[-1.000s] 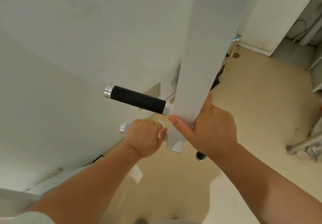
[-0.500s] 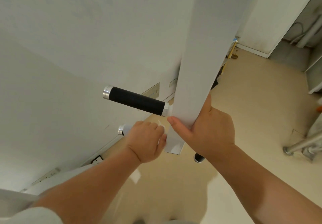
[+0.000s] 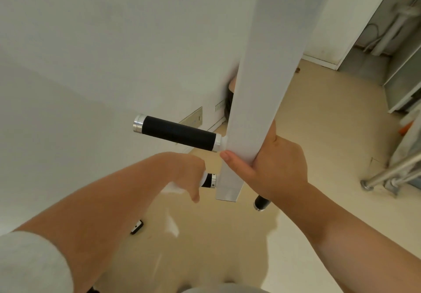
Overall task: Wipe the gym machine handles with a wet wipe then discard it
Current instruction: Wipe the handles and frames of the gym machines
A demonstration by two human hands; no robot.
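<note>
Wet wipe (image 3: 203,178) is wrapped on the lower left handle (image 3: 209,181), under the left hand (image 3: 182,171). A white edge of the wipe shows beside the handle's silver collar. That hand is motion-blurred, and its fingers curl over wipe and handle together. Further left, a grey sleeve (image 3: 29,263) covers the upper arm and a small black object (image 3: 137,226) lies on the beige floor (image 3: 319,133). Above the hand, the upper handle (image 3: 177,136), a black grip with a silver end cap, juts leftward from the white post (image 3: 252,87). A wall plate (image 3: 193,119) behind it carries marks too small to read. The right hand (image 3: 275,167) grips the post, thumb across its front face. A third handle end (image 3: 261,202) pokes out below that wrist. Metal tubing (image 3: 387,171) stands far right.
</note>
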